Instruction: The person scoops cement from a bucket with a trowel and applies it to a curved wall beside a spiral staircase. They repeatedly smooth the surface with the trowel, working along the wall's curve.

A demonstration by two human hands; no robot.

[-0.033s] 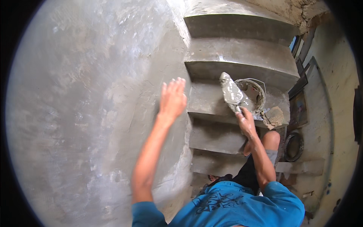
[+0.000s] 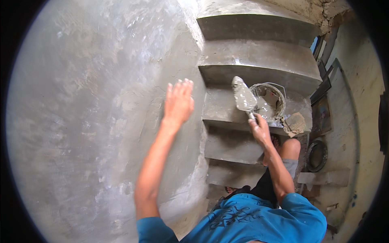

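My right hand [image 2: 261,129] is closed round the handle of a pointed trowel [image 2: 244,97]. Wet grey mortar coats the trowel's blade, which points up and a little left, beside a bucket [image 2: 283,99]. The bucket stands on a concrete step [image 2: 221,107] and has wet mortar inside, with a thin wire handle at its rim. My left hand [image 2: 178,103] is open, fingers stretched out, in front of the grey plastered wall [image 2: 137,97]; whether it touches the wall I cannot tell.
A crumpled, mortar-stained paper-like piece [image 2: 295,124] lies beside the bucket at the step's edge. More concrete steps [image 2: 259,52] rise beyond. To the right are a black ring-shaped thing [image 2: 317,156], a board [image 2: 324,177] and a pale wall [image 2: 368,81]. My bent knee [image 2: 291,149] is near the bucket.
My left hand has shifted a little to the left and up. The trowel has moved slightly left, its mortar-covered blade turned more into view.
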